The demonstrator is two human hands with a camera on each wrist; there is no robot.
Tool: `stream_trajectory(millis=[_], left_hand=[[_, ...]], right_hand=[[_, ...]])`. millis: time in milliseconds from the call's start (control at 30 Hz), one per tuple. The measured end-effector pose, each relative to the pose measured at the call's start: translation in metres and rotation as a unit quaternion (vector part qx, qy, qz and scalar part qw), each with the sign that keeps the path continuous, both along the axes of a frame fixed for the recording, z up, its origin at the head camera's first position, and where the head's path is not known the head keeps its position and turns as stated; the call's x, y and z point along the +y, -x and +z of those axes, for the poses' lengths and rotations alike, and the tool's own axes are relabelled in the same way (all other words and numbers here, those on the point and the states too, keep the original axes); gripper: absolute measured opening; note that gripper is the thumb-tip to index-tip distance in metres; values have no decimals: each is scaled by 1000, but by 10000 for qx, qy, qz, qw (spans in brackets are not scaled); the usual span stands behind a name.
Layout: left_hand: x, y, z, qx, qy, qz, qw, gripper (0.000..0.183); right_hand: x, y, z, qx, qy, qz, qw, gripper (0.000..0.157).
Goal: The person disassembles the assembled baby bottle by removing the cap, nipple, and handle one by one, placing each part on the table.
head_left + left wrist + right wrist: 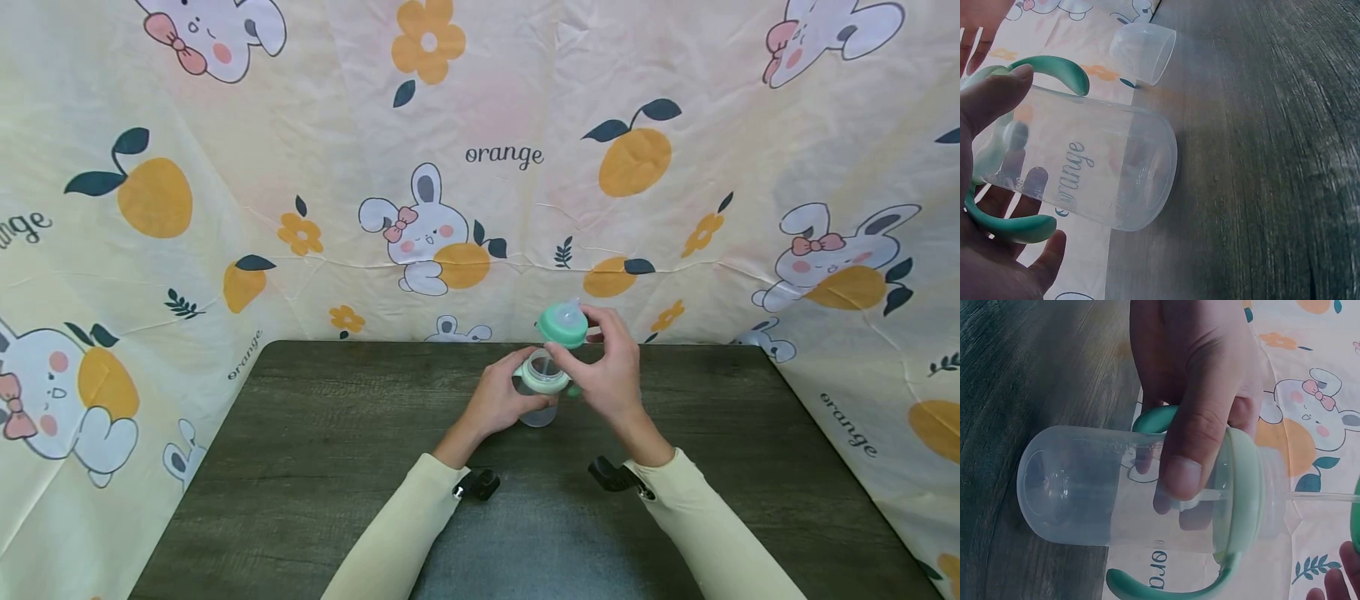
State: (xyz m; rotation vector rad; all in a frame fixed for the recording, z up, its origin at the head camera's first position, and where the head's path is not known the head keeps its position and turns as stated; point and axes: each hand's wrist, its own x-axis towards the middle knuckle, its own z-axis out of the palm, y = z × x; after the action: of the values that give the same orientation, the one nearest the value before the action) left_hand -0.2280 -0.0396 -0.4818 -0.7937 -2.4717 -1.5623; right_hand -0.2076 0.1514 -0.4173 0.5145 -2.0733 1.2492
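A clear baby bottle (538, 415) with a pale green collar and two green handles (1054, 70) is gripped by my left hand (497, 402), its thumb and fingers wrapped round the upper body. Held just above the mouth is a green lid (553, 330) with a clear spout, pinched between thumb and fingers of my right hand (613, 367). From the lid a thin clear straw (1322, 497) runs down through the bottle's neck; its weighted end (1016, 134) shows inside. The right wrist view catches only the lid's green edge at the far right.
Behind the bottle a clear domed cap (1144, 53) stands on the dark wood-grain table (315, 467). At the table's back edge hangs a cloth (315, 125) printed with rabbits and oranges. Each sleeve carries a black wrist camera (480, 483).
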Motion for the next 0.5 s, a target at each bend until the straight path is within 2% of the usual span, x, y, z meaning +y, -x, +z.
stream_trajectory(millis=[500], left_hand=[[1,0,-1,3,-50,-2,10000,73]], right_hand=[[0,-1,7,766,615,-154,9950,61]])
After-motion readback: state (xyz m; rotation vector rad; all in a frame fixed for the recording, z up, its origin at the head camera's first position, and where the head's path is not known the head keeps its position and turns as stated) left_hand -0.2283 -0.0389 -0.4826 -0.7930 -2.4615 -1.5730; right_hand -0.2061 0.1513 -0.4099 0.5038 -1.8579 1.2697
